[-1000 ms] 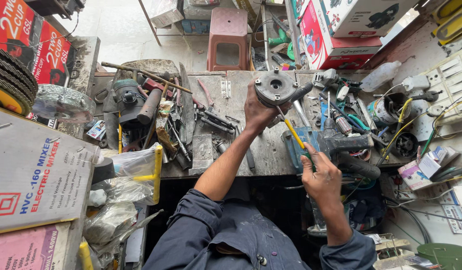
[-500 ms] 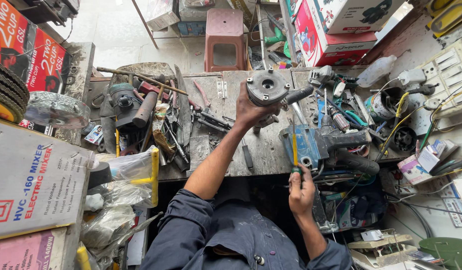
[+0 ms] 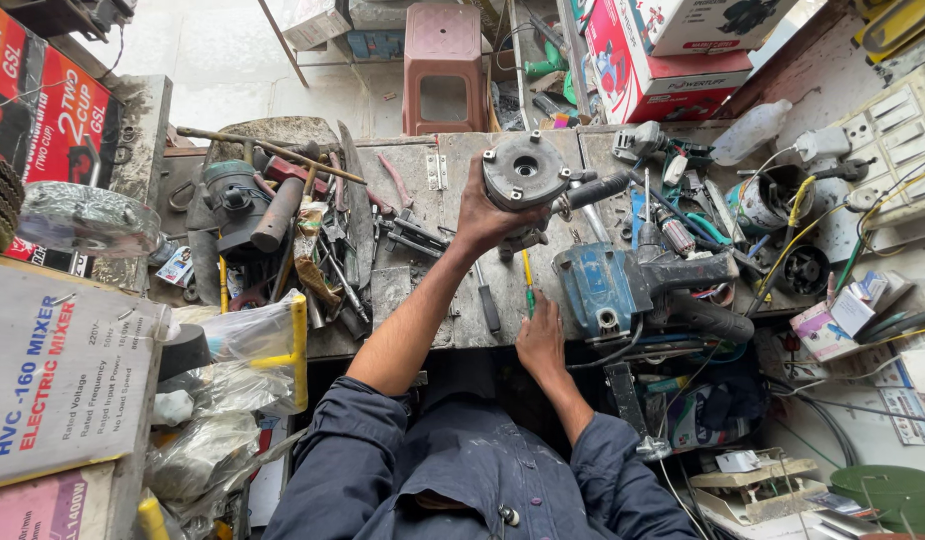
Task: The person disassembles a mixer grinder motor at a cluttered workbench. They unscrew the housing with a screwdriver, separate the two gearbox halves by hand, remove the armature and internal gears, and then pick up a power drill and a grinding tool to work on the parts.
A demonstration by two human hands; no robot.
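Left of the grey motor housing (image 3: 524,171), a red sign (image 3: 52,110) and a pale carton (image 3: 57,370) are being seen at the bench (image 3: 462,300) edge. The housing is being held up above the bench, left hand (image 3: 487,212) fingers clamped on it. Below it, the right hand (image 3: 540,340) is lying on a yellow screwdriver (image 3: 527,282), fingers together. A blue power tool (image 3: 622,285) is crowding the right.

The left hand (image 3: 485,215) is raised toward twelve o'clock on an outstretched arm, fingers curled in a firm grip, while the right hand (image 3: 540,342) lies lower, at five o'clock from it, fingers pointing up.
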